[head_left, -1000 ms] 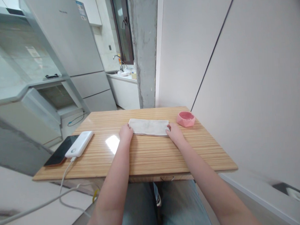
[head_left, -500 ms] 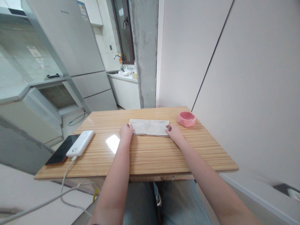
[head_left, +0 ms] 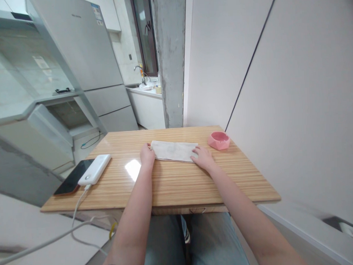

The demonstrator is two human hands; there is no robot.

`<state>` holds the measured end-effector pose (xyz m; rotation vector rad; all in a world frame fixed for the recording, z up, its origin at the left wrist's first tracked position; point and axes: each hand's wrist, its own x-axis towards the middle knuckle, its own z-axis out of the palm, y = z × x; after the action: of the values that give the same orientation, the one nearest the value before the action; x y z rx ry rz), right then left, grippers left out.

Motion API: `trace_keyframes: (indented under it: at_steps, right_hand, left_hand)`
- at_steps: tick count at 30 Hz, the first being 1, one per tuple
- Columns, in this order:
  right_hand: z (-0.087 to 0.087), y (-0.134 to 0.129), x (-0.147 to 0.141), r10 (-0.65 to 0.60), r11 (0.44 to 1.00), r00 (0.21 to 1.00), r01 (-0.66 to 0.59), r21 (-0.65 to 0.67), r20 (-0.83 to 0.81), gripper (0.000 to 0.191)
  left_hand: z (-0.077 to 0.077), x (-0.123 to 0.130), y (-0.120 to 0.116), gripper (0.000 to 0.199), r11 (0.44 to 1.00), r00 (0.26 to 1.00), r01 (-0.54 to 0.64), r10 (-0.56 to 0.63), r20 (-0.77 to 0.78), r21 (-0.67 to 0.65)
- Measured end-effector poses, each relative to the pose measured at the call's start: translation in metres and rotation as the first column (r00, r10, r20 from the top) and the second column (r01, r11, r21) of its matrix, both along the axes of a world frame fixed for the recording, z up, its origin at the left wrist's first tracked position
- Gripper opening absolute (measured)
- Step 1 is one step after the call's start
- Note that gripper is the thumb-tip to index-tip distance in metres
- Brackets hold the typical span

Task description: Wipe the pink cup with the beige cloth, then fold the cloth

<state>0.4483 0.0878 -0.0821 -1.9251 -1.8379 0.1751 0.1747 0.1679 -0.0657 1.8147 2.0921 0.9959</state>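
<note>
A pale, folded cloth point(head_left: 173, 151) lies flat as a long strip across the wooden table point(head_left: 178, 186). At its left end my left hand point(head_left: 147, 153) is closed, with the fingers pinching the cloth's edge. My right hand point(head_left: 203, 158) rests on the right end of the cloth, its fingers spread and lying flat on the fabric. To the right of that hand stands a pink faceted bowl point(head_left: 219, 140).
A white power bank point(head_left: 95, 169) lies partly over a dark phone point(head_left: 74, 177) at the table's left, its cable point(head_left: 77, 205) hanging over the front edge. A wall borders the right side. Beyond the table stand a fridge point(head_left: 75, 43) and a sink counter.
The fingers of my right hand have gone from a pinch at the cloth's right edge to spread out on top of it. My left hand has barely moved.
</note>
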Motion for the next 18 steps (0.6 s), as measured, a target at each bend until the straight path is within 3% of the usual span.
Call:
trace_keyframes:
  at_steps: [2,5,7,9,12,15,18]
  right_hand:
    - [-0.003,-0.001,-0.006,0.065,0.996,0.998,-0.063,-0.057,0.024,0.040]
    - [-0.007,-0.003,-0.021,0.151,0.986,0.986,-0.146,-0.084,0.064,0.056]
    - [-0.008,-0.003,-0.032,0.205,0.977,0.976,-0.200,-0.073,0.069,0.061]
    - [-0.008,0.000,-0.039,0.234,0.971,0.971,-0.232,-0.051,0.040,0.052]
    - [-0.009,0.007,-0.037,0.171,0.985,0.983,-0.171,0.006,-0.067,0.036]
    - [-0.010,0.014,-0.028,0.131,0.991,0.975,-0.123,0.053,-0.179,0.042]
    - [-0.011,0.016,-0.022,0.147,0.989,0.965,-0.138,0.056,-0.216,0.043]
  left_hand:
    - [0.006,0.000,-0.002,0.034,0.988,0.994,-0.041,0.025,0.106,0.148]
    - [0.017,0.012,-0.012,0.030,0.907,0.981,-0.093,0.013,0.194,0.411]
    - [0.022,0.029,-0.021,0.028,0.870,0.985,-0.014,-0.072,0.155,0.493]
    - [0.020,0.052,-0.028,0.027,0.849,0.959,0.231,-0.282,0.039,0.475]
    - [0.006,0.083,-0.033,0.029,0.705,0.767,0.629,-0.631,-0.116,0.327]
    - [-0.007,0.097,-0.037,0.030,0.623,0.652,0.754,-0.747,-0.130,0.207]
    - [-0.010,0.099,-0.041,0.026,0.629,0.657,0.749,-0.747,-0.103,0.210]
